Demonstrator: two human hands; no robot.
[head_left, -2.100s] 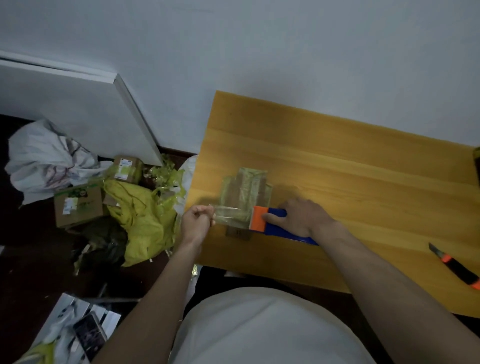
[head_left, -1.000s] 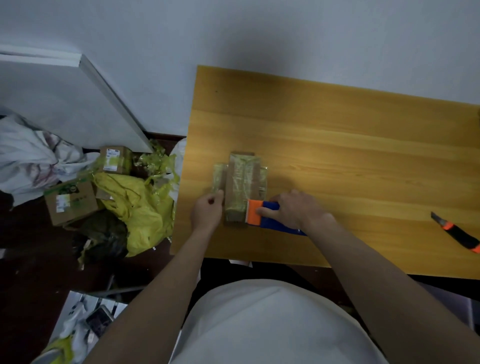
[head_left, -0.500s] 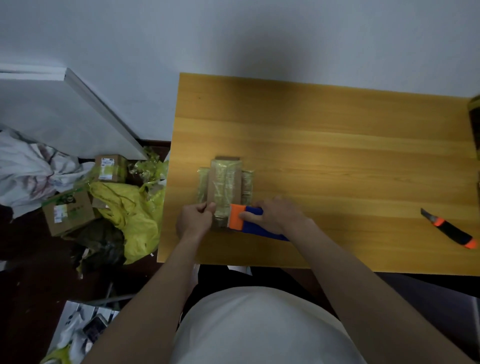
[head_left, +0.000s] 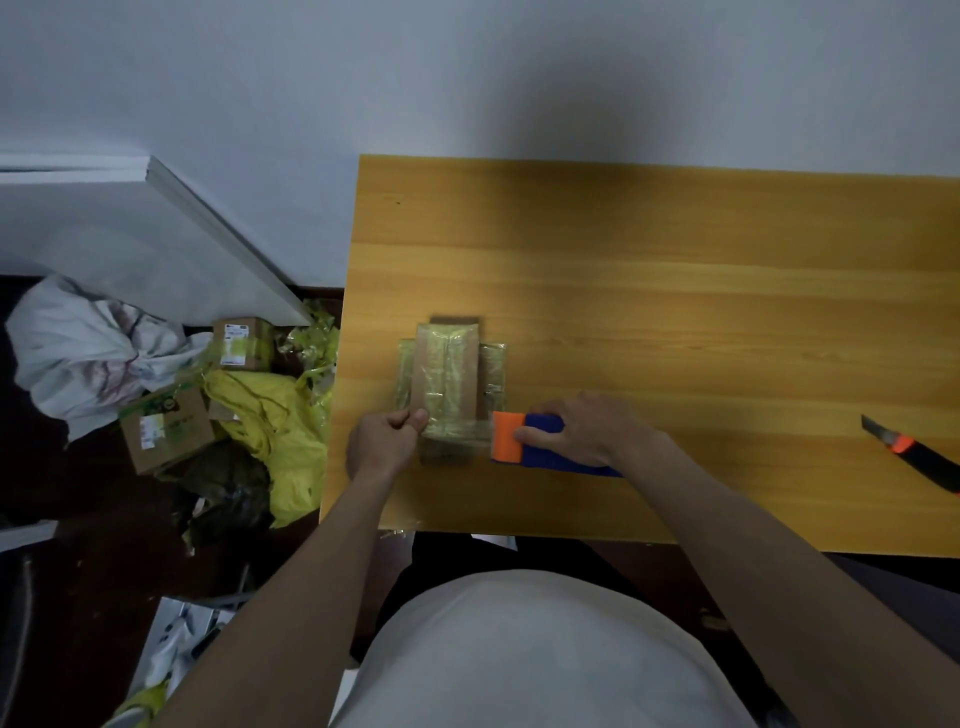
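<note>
Sealed cardboard box (head_left: 449, 374), contents hidden; left fingers (head_left: 410, 418) in a pinch on its tape (head_left: 467, 429), right fingers (head_left: 535, 434) around the dispenser (head_left: 506, 439).

A home room serving as a makeshift parcel-packing corner. A wooden bench (head_left: 675, 270) stands against a plain white wall (head_left: 467, 78). Labelled cardboard boxes (head_left: 166, 431) and yellow bags (head_left: 280, 415) litter the dark floor (head_left: 78, 519) off its left edge.

One head-worn camera looks down, seemingly steeply, close over the dim table (head_left: 675, 312).

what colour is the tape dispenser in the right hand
Orange front, blue body: the tape dispenser, gripped by the right hand; best seen in the head view.
</note>
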